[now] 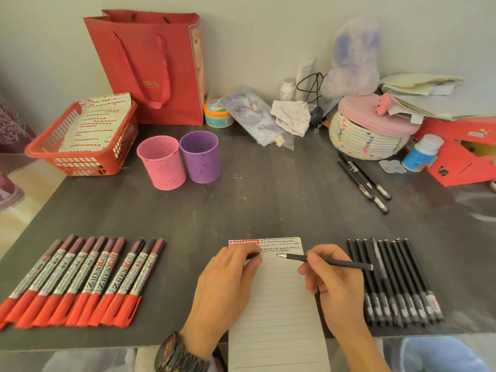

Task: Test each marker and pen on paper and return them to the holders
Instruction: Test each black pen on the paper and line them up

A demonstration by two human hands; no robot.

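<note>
A lined sheet of paper [279, 312] lies at the table's front edge, with red and black test marks along its top. My right hand [332, 280] holds an uncapped black pen [330, 261], its tip just above the paper near the marks. My left hand [228, 280] rests on the paper's left side and pinches a small black cap [253, 255]. Several red-capped markers [77, 280] lie in a row at the left. A row of several black pens [394, 283] lies at the right. The pink holder [162, 162] and the purple holder [200, 157] stand behind, with nothing showing above their rims.
A red basket [80, 140] with marked paper stands at back left, beside a red paper bag [150, 68]. Three black pens [362, 178] lie at back right near a woven basket [367, 140], a blue bottle [422, 154] and a red box [464, 154].
</note>
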